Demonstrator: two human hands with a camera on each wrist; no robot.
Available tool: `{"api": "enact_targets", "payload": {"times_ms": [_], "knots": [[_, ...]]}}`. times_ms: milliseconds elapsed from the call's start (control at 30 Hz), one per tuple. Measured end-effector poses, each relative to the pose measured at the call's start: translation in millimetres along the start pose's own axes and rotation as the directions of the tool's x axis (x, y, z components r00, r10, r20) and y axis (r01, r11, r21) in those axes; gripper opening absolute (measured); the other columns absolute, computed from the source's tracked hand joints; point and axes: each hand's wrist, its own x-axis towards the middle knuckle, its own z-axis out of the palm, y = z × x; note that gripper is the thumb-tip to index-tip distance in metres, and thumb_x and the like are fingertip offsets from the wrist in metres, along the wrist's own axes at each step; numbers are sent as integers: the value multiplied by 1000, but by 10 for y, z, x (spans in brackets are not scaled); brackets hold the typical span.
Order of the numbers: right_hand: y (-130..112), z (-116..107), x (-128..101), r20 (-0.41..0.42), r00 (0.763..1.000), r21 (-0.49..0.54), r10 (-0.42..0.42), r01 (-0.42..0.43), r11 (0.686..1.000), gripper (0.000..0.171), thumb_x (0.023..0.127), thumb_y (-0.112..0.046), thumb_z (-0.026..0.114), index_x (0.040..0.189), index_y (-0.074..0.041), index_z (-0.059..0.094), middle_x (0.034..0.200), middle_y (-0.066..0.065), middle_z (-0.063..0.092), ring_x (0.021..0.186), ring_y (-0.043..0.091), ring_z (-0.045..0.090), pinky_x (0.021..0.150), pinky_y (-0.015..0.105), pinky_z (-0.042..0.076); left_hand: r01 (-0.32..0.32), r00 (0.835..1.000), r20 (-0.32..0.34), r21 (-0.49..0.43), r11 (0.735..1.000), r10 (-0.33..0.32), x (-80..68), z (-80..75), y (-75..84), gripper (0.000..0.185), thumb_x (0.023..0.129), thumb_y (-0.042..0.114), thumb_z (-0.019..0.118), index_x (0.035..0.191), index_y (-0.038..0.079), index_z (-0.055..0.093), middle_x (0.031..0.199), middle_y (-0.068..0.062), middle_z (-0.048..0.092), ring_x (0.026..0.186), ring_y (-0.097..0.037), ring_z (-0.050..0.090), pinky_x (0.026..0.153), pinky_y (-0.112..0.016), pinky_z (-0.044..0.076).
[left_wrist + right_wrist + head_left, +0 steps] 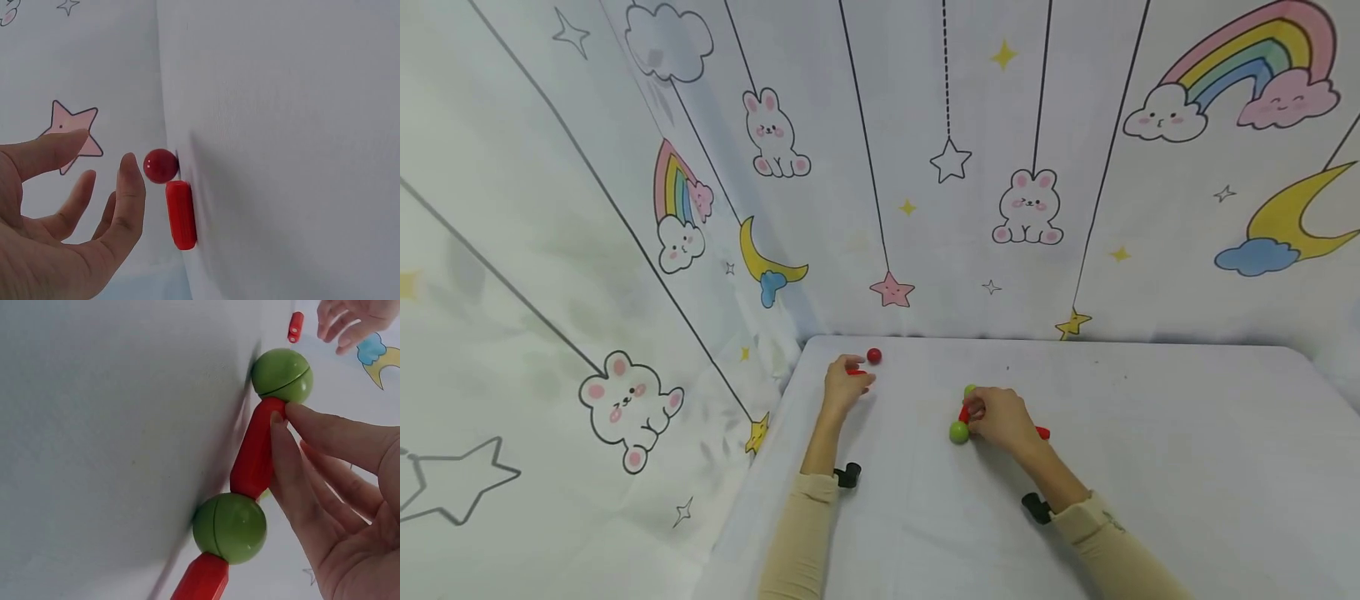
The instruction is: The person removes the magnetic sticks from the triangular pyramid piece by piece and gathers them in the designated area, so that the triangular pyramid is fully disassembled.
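Observation:
My left hand [844, 385] hovers over the far left of the table, fingers spread and slightly bent, holding nothing. Just beyond its fingertips in the left wrist view lie a loose red rod [181, 215] and a glossy red ball [160, 165], close together. With thumb and forefinger, my right hand [1002, 417] pinches a red rod [253, 450] that links two green balls. One green ball [281, 375] is at the rod's end by the fingertips; the other green ball [230, 528] joins a second red rod [200, 578]. Part of another green ball [265, 495] shows behind the pinched rod.
A white cloth covers the table [1165, 467]. Behind and to the left hang white curtains [850, 167] printed with bunnies, stars, moons and rainbows. A black wrist camera [848, 475] is on the left wrist, and another black camera [1036, 507] on the right.

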Motion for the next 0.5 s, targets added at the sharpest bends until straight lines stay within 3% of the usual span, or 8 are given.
{"api": "enact_targets", "payload": {"times_ms": [300, 500], "knots": [[-62, 66, -3, -54, 998, -47, 24, -26, 999, 27, 77, -5, 90, 101, -7, 77, 86, -2, 74, 80, 14, 69, 73, 38, 57, -24, 995, 100, 12, 1000, 23, -124, 221, 63, 44, 92, 7, 77, 132, -3, 61, 136, -29, 56, 94, -35, 72, 82, -37, 63], [-86, 75, -13, -77, 997, -65, 26, -31, 997, 31, 76, -6, 91, 104, -7, 77, 88, 0, 76, 81, 17, 70, 75, 41, 57, -16, 976, 219, 23, 1000, 11, -222, 398, 156, 44, 92, 12, 79, 131, 2, 62, 136, -27, 56, 96, -28, 70, 82, -35, 63]]}}
